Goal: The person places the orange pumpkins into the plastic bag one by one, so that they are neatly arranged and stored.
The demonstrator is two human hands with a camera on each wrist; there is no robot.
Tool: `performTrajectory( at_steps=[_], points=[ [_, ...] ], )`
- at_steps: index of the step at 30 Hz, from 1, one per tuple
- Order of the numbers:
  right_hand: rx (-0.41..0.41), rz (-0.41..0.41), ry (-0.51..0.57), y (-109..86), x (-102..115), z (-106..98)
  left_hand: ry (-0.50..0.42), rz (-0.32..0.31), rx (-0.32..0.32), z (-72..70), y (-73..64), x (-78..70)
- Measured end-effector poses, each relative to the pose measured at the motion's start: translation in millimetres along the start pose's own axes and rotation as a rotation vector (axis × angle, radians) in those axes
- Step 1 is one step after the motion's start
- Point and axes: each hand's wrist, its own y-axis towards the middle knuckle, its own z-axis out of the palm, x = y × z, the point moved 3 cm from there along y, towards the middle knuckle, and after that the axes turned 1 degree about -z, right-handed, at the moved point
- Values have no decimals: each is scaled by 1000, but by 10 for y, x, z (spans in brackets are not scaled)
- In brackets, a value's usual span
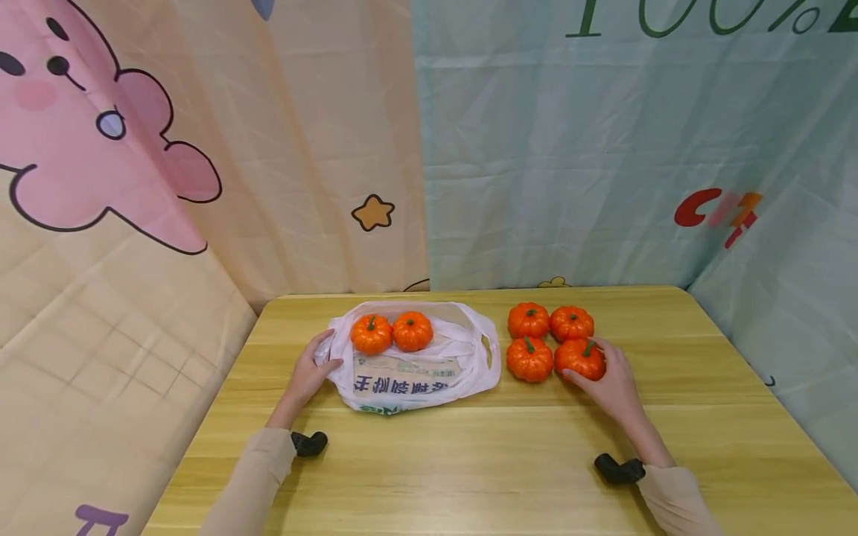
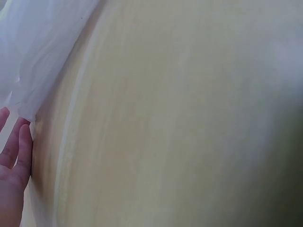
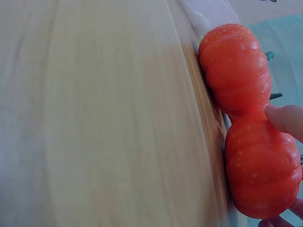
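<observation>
A white plastic bag [image 1: 479, 372] with dark printing lies on the table, two small orange pumpkins [image 1: 372, 334] on its left part. At the bag's left edge, my left hand [image 1: 315, 368] holds the plastic between thumb and fingers; in the left wrist view, fingertips [image 2: 24, 137] meet the bag's corner [image 2: 42, 52]. To the right of the bag several more pumpkins stand close together. My right hand [image 1: 613, 380] grips the front right pumpkin [image 1: 578, 359], thumb on its near side and fingers around the far side. In the right wrist view this pumpkin [image 3: 262, 168] touches its neighbour [image 3: 234, 68].
The wooden table [image 1: 469, 469] reaches back to hanging printed cloths [image 1: 322, 149]. Behind and left of the gripped pumpkin stand other pumpkins [image 1: 529, 359]. A black wrist device [image 1: 620, 470] sits at each sleeve.
</observation>
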Motion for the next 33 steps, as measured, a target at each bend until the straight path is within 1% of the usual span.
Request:
performTrajectory(
  at_steps=[8,15,20,28,33],
  points=[
    [1,-9,-2,-8,-3,-17,-6,-8,6,13,-3,-13],
    [4,-17,-11,-3,-31,-14,-7,-13,-7,12,3,-8],
    [14,-21,-14,-16,-24,-17,-5,-14,-6,11,6,1],
    [53,-11,28,-10,-72,-13,-8,-9,0,14,10,8],
    [65,-15,36,-10,-67,-21,-17,-6,4,13,-2,-14]
  ],
)
